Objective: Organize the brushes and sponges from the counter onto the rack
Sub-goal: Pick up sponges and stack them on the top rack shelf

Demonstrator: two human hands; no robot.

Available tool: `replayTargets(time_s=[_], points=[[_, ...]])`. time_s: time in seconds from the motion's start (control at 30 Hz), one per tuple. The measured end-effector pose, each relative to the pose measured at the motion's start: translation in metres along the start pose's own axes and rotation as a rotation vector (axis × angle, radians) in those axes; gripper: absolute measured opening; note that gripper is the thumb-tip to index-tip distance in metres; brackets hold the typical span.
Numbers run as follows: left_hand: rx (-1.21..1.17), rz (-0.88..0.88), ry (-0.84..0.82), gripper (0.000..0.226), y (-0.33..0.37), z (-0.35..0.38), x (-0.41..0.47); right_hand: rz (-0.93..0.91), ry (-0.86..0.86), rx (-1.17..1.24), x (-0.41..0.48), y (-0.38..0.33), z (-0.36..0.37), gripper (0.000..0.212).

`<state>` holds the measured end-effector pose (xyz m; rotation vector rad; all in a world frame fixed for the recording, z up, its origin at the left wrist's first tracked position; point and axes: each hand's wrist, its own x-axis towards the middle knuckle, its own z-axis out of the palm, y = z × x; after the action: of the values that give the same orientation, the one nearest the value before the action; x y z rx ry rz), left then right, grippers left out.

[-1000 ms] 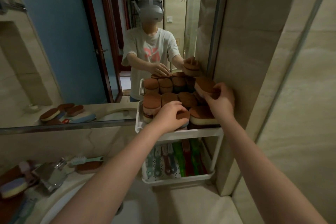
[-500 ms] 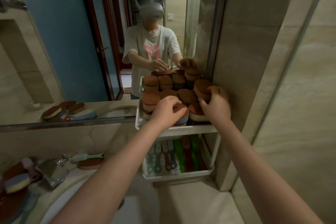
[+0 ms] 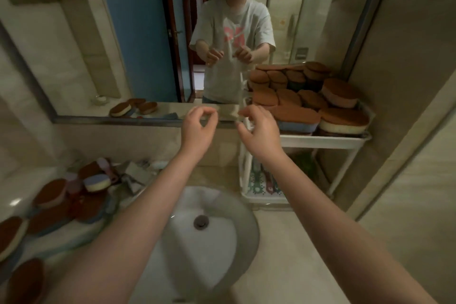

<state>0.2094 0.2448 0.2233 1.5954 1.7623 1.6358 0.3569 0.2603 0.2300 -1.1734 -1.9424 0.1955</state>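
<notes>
The pink print on my shirt (image 3: 233,37) in the mirror (image 3: 74,56) is too blurred to read. My left grip (image 3: 197,128) and right grip (image 3: 259,130) hang side by side in the air over the far rim of the sink (image 3: 222,254), fingers loosely curled, both released and holding nothing

The rack (image 3: 343,170) stands on the counter (image 3: 296,242) at the right, against the wall. Its top shelf (image 3: 320,142) is packed with brown-topped sponges (image 3: 296,116), some stacked on others; a blue-bodied one lies at the near left corner and a cream one at the near right. The blue one is just right of my right grip and apart from it. The lower shelf (image 3: 266,198) holds brushes (image 3: 261,180) lying side by side, green and red handles showing, partly hidden behind my right wrist

Well to the left of my left grip, a heap of loose sponges (image 3: 49,195) lies on the counter beside the sink, mostly brown-topped, one purple and cream, with a pink handle (image 3: 103,163) among them
</notes>
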Motion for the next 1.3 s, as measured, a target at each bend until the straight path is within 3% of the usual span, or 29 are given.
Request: replayTargets(time_s=[0.4, 0.63, 0.77, 0.93, 1.13, 1.3], points=[[0.159, -0.324, 0.055, 0.015, -0.153, -0.216, -0.029, 0.205, -0.443, 0.283, -0.038, -0.159, 0.189, 0.021], [0.264, -0.542, 0.081, 0.019, -0.233, -0.321, -0.081, 0.223, -0.745, 0.251, -0.089, -0.221, 0.285, 0.028], [0.301, -0.678, 0.140, 0.020, -0.265, -0.367, -0.124, 0.139, -0.914, 0.188, -0.129, -0.250, 0.329, 0.032], [0.333, -0.818, 0.152, 0.018, -0.291, -0.401, -0.172, 0.086, -1.085, 0.075, -0.177, -0.276, 0.367, 0.050], [0.601, -0.785, -0.119, 0.056, -0.304, -0.425, -0.213, 0.048, -1.170, -0.178, -0.223, -0.294, 0.395, 0.079], [0.738, -0.764, -0.305, 0.081, -0.322, -0.434, -0.225, 0.070, -1.132, -0.267, -0.242, -0.297, 0.411, 0.079]])
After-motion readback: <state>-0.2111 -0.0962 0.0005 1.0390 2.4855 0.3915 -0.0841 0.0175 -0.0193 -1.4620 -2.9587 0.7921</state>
